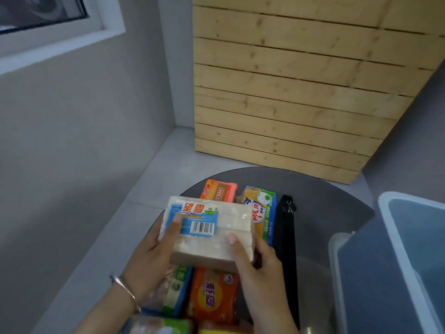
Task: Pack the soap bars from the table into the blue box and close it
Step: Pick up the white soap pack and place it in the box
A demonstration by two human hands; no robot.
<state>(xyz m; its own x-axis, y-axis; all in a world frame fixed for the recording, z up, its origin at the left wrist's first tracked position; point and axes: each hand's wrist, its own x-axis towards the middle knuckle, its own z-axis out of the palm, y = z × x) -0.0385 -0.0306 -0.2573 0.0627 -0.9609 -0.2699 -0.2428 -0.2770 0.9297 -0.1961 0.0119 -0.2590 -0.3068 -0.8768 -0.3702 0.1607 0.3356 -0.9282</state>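
Both hands hold a pack of white soap bars point(216, 227) with a blue label above the round dark table point(325, 213). My left hand point(154, 259) grips its left side and my right hand point(260, 273) its right side. Under and around it lie more soap packs: an orange one point(219, 190) at the back, a yellow and green one point(262, 213) beside it, an orange one point(212, 295) near me, and a green and blue one point(175, 292) to its left. The blue box point(409, 249) stands open at the right, its inside showing no soap.
A long black object point(286, 237) lies on the table between the soap packs and the box. A wooden slat panel point(301, 92) leans against the wall behind the table. Grey wall and floor are to the left.
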